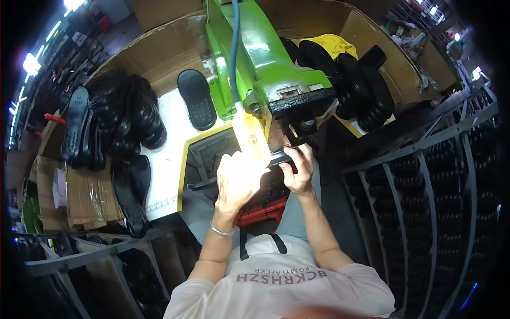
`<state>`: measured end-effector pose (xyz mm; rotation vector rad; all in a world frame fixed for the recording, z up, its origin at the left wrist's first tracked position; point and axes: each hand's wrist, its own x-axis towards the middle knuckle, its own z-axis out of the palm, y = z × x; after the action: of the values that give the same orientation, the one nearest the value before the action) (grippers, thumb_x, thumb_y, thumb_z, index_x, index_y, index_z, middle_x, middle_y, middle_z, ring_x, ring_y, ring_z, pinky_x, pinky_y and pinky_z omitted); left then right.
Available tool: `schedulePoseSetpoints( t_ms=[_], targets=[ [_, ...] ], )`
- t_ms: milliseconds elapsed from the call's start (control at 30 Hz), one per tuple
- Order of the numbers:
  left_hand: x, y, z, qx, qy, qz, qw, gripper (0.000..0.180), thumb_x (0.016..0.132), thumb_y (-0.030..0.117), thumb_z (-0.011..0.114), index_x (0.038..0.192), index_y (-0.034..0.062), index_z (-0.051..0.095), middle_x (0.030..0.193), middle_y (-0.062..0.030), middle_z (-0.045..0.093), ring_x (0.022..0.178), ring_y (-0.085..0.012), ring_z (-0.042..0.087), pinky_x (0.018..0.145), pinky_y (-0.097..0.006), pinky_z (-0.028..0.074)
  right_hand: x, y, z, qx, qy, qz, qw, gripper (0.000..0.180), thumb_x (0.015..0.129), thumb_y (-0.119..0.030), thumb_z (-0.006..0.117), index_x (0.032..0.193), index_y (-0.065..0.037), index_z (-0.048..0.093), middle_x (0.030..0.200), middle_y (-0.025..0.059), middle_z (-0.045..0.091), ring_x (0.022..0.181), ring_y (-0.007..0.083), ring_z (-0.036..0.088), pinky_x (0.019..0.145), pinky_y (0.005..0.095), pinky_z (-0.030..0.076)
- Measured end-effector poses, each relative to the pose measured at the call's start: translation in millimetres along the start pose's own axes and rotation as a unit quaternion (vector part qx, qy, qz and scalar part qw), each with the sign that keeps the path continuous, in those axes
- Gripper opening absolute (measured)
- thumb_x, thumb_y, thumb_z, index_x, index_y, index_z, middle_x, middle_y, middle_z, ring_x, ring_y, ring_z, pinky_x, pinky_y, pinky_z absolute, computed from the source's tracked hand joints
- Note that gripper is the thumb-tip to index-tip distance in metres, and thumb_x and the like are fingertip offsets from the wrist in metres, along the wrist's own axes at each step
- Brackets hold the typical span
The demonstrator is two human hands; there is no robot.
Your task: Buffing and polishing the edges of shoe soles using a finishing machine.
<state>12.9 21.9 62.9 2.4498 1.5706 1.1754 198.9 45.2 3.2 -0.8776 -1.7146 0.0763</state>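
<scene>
Both hands are at the working end of a green machine (249, 64), under its bright lamp (251, 135). A black shoe sole (279, 158) runs between them, partly hidden by my fingers. My left hand (236, 181) is curled around it, and a dark edge sticks out beyond that hand's left side. Glare washes out some of the fingers there. At the other end, my right hand (300, 169) pinches the sole between thumb and fingers, close below the machine's black head (303, 103).
Stacked black soles (125, 109) stand on the white tabletop (167, 154) at left, one single sole (196, 99) lying nearer the machine. More soles (366, 87) and a yellow cloth (332, 45) are at right. Cardboard walls (164, 50) surround the table. Racks of soles (419, 207) flank me.
</scene>
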Motion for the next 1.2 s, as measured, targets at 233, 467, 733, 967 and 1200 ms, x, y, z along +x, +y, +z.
schedulePoseSetpoints(
  t_ms=[233, 467, 733, 967, 1200],
  targets=[
    [-18.6, -18.3, 7.0, -0.060, 0.000, -0.051, 0.997, 0.031, 0.066, 0.017, 0.081, 0.090, 0.0041, 0.066, 0.079, -0.0126, 0.062, 0.070, -0.0300, 0.060, 0.067, -0.038, 0.048, -1.1, -2.6, 8.3, 0.075, 0.024, 0.056, 0.995, 0.051, 0.061, -0.004, 0.085, 0.106, 0.001, 0.063, 0.103, 0.0185, 0.066, 0.093, 0.0322, 0.066, 0.083, 0.0378, 0.055],
    [-49.6, -33.8, 57.1, -0.242, 0.090, -0.148, 0.955, 0.032, 0.068, 0.004, 0.079, 0.097, -0.0005, 0.067, 0.087, -0.0143, 0.068, 0.080, -0.0257, 0.067, 0.076, -0.034, 0.052, 2.0, -9.0, 12.0, 0.078, 0.033, 0.075, 0.994, 0.056, 0.053, -0.004, 0.089, 0.103, 0.001, 0.063, 0.101, 0.0170, 0.068, 0.091, 0.0281, 0.069, 0.081, 0.0346, 0.056],
    [-48.1, -13.8, 96.5, -0.498, 0.122, -0.232, 0.827, 0.042, 0.071, -0.009, 0.073, 0.109, -0.0011, 0.058, 0.102, -0.0111, 0.063, 0.091, -0.0196, 0.061, 0.085, -0.032, 0.050, -35.6, 21.7, 31.0, 0.278, 0.061, 0.240, 0.928, 0.064, 0.062, -0.007, 0.088, 0.118, 0.003, 0.059, 0.105, 0.0099, 0.068, 0.094, 0.0166, 0.065, 0.086, 0.0292, 0.051],
    [-58.7, 4.8, 127.6, -0.626, 0.175, -0.264, 0.712, 0.053, 0.075, -0.005, 0.076, 0.120, -0.0024, 0.048, 0.110, -0.0102, 0.060, 0.104, -0.0190, 0.058, 0.096, -0.033, 0.045, -139.4, 91.8, 34.1, 0.499, 0.042, 0.499, 0.707, 0.053, 0.079, -0.013, 0.076, 0.125, -0.004, 0.053, 0.116, 0.0073, 0.058, 0.107, 0.0160, 0.055, 0.093, 0.0295, 0.044],
    [-64.0, -9.2, 125.3, -0.591, 0.136, -0.255, 0.753, 0.052, 0.073, -0.004, 0.079, 0.117, -0.0024, 0.050, 0.109, -0.0105, 0.060, 0.103, -0.0193, 0.059, 0.094, -0.033, 0.047, -70.2, 93.8, -41.5, 0.205, 0.158, 0.410, 0.875, 0.041, 0.068, -0.002, 0.082, 0.098, -0.006, 0.055, 0.095, 0.0009, 0.054, 0.090, 0.0131, 0.052, 0.082, 0.0269, 0.044]
  ],
)
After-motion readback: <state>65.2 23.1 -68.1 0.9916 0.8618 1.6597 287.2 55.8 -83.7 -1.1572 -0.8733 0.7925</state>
